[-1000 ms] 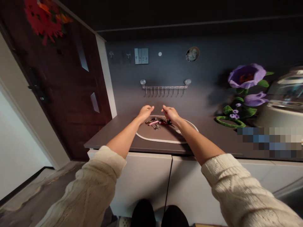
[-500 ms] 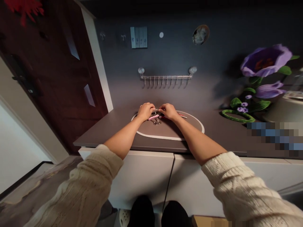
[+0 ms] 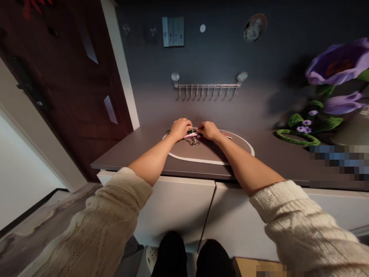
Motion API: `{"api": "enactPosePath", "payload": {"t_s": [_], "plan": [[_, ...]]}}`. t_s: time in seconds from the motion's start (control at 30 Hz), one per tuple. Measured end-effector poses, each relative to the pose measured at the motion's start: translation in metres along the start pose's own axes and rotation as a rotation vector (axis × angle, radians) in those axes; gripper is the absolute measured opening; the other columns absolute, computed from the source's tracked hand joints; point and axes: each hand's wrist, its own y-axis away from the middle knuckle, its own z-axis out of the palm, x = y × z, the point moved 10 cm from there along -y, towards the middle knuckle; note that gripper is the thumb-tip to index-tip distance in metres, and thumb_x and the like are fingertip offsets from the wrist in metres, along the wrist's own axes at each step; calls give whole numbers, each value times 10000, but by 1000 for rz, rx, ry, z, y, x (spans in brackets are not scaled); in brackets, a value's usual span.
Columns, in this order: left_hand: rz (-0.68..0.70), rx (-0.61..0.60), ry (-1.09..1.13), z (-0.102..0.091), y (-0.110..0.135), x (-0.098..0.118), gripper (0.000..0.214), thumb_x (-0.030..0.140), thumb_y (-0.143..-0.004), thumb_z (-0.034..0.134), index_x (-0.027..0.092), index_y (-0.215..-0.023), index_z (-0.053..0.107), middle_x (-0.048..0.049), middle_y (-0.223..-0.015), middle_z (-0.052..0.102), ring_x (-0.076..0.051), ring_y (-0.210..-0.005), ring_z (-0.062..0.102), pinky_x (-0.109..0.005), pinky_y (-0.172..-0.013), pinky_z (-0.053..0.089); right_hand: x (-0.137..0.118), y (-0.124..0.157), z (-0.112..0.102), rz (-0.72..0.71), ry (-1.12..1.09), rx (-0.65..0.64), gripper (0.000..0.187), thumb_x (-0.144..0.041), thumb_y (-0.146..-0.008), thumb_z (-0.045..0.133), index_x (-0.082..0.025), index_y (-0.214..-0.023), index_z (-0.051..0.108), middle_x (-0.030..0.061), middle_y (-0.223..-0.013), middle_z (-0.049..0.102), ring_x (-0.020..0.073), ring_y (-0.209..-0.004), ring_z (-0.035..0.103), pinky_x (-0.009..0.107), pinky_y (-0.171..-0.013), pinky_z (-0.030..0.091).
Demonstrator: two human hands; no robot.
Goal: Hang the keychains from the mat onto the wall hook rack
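Note:
A small heap of metal pieces, some with loops like scissor handles, lies on a brown oval mat with a white rim. My left hand is at the heap's left side, fingers curled down onto it. From the right my right hand reaches in, its fingertips pinched together over the same pieces. What either hand grips is too small to make out. A pink strip-like item shows between the hands. A thin red item with a pale tip lies right of my right hand.
On the wall behind hangs a clear rail with several hooks. Purple artificial flowers and a green ring stand at the right of the dark counter. White cabinet doors are below; a dark red door is at left.
The view has tilted down and shifted slightly, so the wall things sit higher. Both hands stay over the heap, fingers still curled, with only slight movement.

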Motion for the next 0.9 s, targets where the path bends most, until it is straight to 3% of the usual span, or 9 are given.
{"api": "enactPosePath", "payload": {"t_s": [0.37, 0.7, 0.9], "plan": [[1, -2, -14, -1, 0, 0, 162, 224, -783, 514, 208, -834, 667, -52, -888, 623, -178, -879, 520, -284, -792, 372, -1, -3, 1, -39, -4, 31, 149, -175, -755, 532, -130, -746, 673, 113, -820, 671, 161, -719, 559, 227, -650, 357], [1, 26, -21, -6, -2, 4, 169, 238, -797, 508, 219, -860, 663, -53, -909, 621, -184, -907, 517, -293, -813, 368, -1, -4, -13, -66, -218, 114, 129, -131, -718, 487, -151, -638, 587, 46, -710, 623, 115, -660, 488, 206, -649, 342], [-37, 72, -8, -14, -2, 0, 177, 222, -813, 489, 216, -874, 655, -60, -917, 615, -186, -917, 515, -301, -818, 364, 1, -4, -17, -64, -495, 166, 117, -197, -698, 525, -157, -588, 527, -9, -569, 509, 93, -584, 402, 207, -588, 316]]}}
